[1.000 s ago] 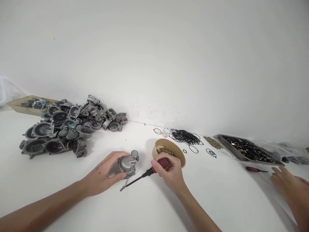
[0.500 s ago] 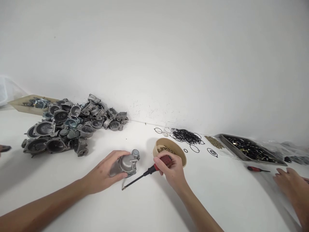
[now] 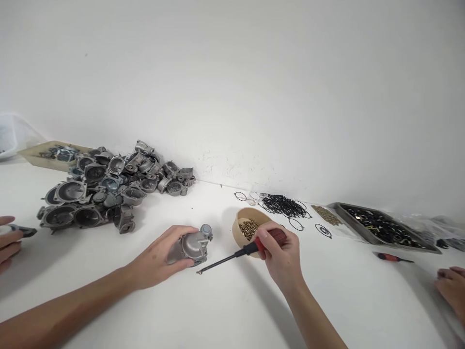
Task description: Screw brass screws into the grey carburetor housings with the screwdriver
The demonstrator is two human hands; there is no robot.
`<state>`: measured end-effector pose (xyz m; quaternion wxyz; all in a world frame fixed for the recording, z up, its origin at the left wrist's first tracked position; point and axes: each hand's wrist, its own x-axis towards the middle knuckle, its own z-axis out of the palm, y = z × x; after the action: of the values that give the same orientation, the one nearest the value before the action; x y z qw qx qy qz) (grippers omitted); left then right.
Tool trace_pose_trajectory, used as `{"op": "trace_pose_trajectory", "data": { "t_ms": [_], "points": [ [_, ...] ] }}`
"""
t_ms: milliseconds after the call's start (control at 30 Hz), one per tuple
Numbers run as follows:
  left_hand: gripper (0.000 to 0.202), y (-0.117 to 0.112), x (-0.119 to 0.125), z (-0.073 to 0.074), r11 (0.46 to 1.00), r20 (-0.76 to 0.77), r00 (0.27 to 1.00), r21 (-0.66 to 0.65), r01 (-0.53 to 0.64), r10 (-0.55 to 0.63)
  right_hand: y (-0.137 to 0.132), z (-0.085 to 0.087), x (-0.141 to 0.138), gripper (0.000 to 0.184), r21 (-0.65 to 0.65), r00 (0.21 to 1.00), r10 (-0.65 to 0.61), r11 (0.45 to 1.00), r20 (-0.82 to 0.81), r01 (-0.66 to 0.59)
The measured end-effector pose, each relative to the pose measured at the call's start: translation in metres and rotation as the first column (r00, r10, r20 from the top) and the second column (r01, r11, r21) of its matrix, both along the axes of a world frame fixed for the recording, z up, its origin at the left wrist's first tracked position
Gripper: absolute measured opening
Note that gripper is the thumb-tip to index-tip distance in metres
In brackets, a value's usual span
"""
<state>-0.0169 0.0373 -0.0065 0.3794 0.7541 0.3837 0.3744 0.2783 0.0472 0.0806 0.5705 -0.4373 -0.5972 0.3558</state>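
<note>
My left hand (image 3: 160, 254) is closed around a grey cast-metal carburetor bowl (image 3: 193, 246), its fingers over the far side and the thumb on the near side; it rests on the white table. My right hand (image 3: 279, 254) grips a screwdriver (image 3: 250, 248) by its red and black handle. The shaft points left and down, and a small brass-coloured screw (image 3: 199, 272) sits at its tip, just in front of the carburetor bowl. Behind my right hand stands a beige bowl (image 3: 238, 232) holding many brass-coloured screws (image 3: 248, 229).
Many grey carburetor castings (image 3: 90, 194) are piled at left before a beige bin (image 3: 32, 156). Black rubber rings (image 3: 283, 206) lie beyond the bowl. Rightward are small brass parts (image 3: 326, 214), a metal tray (image 3: 363, 235) and another screwdriver (image 3: 392, 257). Other people's hands (image 3: 9, 245) show at both edges.
My right hand has moved right, drawing the screwdriver with it; its tip is now closer to the carburetor bowl. My left hand keeps its hold. The co-worker's hand at right has moved away rightward.
</note>
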Motion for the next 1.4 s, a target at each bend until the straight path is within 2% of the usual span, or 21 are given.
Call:
{"op": "trace_pose_trajectory", "data": {
  "t_ms": [267, 1400],
  "points": [
    [0.055, 0.002, -0.001, -0.002, 1.000, 0.025, 1.000, -0.004, 0.002, -0.002, 0.011, 0.001, 0.019, 0.041, 0.052, 0.995, -0.078, 0.995, -0.054, 0.081],
    [0.056, 0.000, 0.000, 0.003, 1.000, 0.003, 1.000, -0.004, -0.005, 0.005, 0.013, 0.000, 0.017, 0.041, 0.059, 0.989, -0.147, 0.987, -0.017, 0.147]
  ]
}}
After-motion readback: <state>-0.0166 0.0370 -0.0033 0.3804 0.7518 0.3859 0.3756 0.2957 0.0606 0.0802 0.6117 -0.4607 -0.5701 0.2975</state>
